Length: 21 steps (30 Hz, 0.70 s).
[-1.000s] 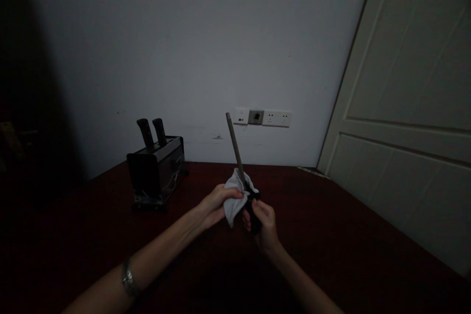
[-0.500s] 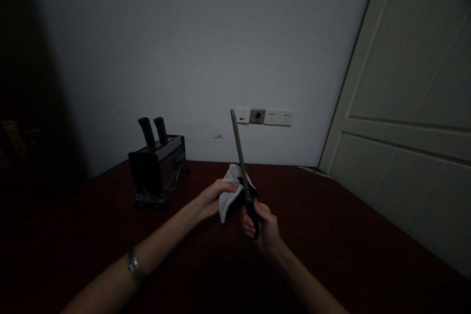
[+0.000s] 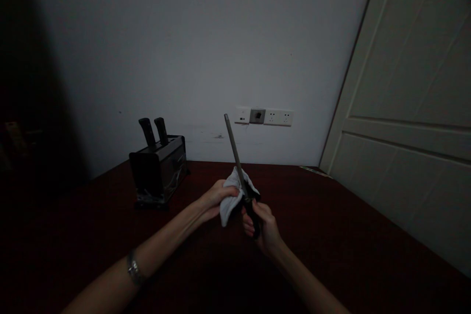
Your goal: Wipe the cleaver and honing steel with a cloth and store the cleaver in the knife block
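Note:
My right hand [image 3: 263, 225] is closed around the black handle of a sharpening steel [image 3: 234, 149]. Its grey rod points up and leans to the left, the tip in front of the wall. Pinched in my left hand [image 3: 217, 199] is a white cloth [image 3: 230, 204], with a dark patch on its right side. The cloth lies behind and against the lower part of the rod, just above the handle. My left thumb rests on the cloth; the other fingers are partly hidden behind it.
A dark knife block [image 3: 158, 167] with two black-handled knives [image 3: 147, 131] stands on the left of the dark red table [image 3: 312, 235]. Behind the table is a wall with a row of sockets [image 3: 264, 116]. A pale panelled door [image 3: 405, 108] borders the right side.
The rod of the sharpening steel has tilted further left and its tip is slightly lower. The white cloth and my left hand have shifted a little to the right.

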Motion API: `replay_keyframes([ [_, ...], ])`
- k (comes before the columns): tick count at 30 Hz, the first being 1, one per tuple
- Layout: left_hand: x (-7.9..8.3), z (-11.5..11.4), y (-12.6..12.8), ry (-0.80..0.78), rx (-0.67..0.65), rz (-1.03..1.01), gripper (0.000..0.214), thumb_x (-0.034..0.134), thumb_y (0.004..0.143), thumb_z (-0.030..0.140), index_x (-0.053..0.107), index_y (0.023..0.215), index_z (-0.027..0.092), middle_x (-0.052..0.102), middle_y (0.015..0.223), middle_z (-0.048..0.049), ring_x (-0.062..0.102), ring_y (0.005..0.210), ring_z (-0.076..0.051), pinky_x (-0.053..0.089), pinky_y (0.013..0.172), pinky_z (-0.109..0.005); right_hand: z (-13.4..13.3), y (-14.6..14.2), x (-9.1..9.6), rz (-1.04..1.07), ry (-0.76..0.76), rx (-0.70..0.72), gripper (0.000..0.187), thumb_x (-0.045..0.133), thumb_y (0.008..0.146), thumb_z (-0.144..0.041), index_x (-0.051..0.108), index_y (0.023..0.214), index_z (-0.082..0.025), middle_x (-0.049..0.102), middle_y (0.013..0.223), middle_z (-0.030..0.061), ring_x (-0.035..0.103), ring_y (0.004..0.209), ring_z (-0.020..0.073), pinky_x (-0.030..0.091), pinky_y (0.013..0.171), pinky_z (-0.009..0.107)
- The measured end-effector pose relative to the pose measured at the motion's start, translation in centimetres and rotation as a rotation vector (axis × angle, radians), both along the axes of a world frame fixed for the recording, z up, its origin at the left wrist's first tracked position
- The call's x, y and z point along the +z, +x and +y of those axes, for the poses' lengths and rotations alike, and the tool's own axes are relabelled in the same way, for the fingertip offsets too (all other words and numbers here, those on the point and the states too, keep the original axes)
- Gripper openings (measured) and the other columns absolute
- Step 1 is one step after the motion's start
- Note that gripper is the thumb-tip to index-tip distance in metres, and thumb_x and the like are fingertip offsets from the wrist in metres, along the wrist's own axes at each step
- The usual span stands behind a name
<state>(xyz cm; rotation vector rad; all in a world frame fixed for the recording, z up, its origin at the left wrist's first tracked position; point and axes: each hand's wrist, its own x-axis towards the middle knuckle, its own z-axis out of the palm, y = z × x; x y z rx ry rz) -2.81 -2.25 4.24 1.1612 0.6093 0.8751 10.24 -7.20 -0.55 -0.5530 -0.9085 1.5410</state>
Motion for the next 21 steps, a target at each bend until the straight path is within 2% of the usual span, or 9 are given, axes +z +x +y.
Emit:
replay_keyframes([
  [7, 0.2, 0.1, -0.2, -0.004, -0.027, 0.001, 0.019, 0.054, 0.049, 0.009, 0.061, 0.066, 0.005, 0.06, 0.057, -0.0053, 0.051, 0.049, -0.011, 0.036, 0.048, -0.022, -0.2, 0.3, -0.6, 0.037, 0.008, 0.177, 0.038, 0.059, 0.071, -0.048, 0.058, 0.065, -0.01, 0.039, 0.037, -0.0055, 0.025, 0.03, 0.0028, 0.016, 0.03, 0.017],
  [11, 0.8, 0.0, -0.5, -0.011, -0.002, -0.037, 0.021, 0.06, 0.049, 0.011, 0.062, 0.068, 0.005, 0.061, 0.059, -0.0052, 0.052, 0.05, -0.011, 0.038, 0.051, -0.022, -0.2, 0.4, -0.1, 0.087, 0.072, 0.208, 0.032, 0.054, 0.076, -0.046, 0.055, 0.072, -0.014, 0.051, 0.046, -0.0016, 0.027, 0.031, 0.0032, 0.016, 0.029, 0.015],
  [13, 1.2, -0.1, -0.8, 0.013, 0.027, -0.015, 0.022, 0.064, 0.048, 0.012, 0.063, 0.07, 0.006, 0.061, 0.061, -0.0045, 0.052, 0.052, -0.01, 0.037, 0.051, -0.021, -0.2, 0.3, 0.2, 0.077, 0.09, 0.182, 0.026, 0.062, 0.072, -0.04, 0.052, 0.073, -0.017, 0.053, 0.053, -0.0027, 0.028, 0.032, 0.0021, 0.016, 0.029, 0.014],
  [16, 1.7, -0.2, -1.1, 0.065, 0.049, 0.037, 0.022, 0.068, 0.049, 0.015, 0.063, 0.069, 0.006, 0.061, 0.06, -0.0035, 0.051, 0.051, -0.009, 0.035, 0.05, -0.021, 0.0, 0.1, 0.5, 0.014, 0.09, 0.07, 0.026, 0.072, 0.064, -0.03, 0.051, 0.071, -0.018, 0.048, 0.054, -0.0065, 0.031, 0.034, 0.0021, 0.017, 0.027, 0.012],
  [18, 2.0, -0.3, -1.2, 0.099, 0.054, 0.061, 0.022, 0.069, 0.049, 0.016, 0.063, 0.067, 0.006, 0.06, 0.059, -0.0034, 0.051, 0.05, -0.01, 0.034, 0.049, -0.021, 0.2, 0.0, 0.4, -0.03, 0.089, -0.028, 0.027, 0.073, 0.062, -0.032, 0.053, 0.07, -0.017, 0.049, 0.056, -0.0055, 0.038, 0.038, 0.004, 0.024, 0.029, 0.013],
  [21, 2.4, -0.3, -1.4, 0.156, 0.048, 0.094, 0.02, 0.068, 0.05, 0.018, 0.062, 0.065, 0.007, 0.06, 0.059, -0.0041, 0.052, 0.051, -0.011, 0.034, 0.05, -0.022, 0.5, 0.1, 0.2, -0.114, 0.141, -0.15, 0.028, 0.07, 0.066, -0.039, 0.058, 0.068, -0.013, 0.056, 0.061, 0.0, 0.048, 0.048, 0.007, 0.038, 0.041, 0.018],
])
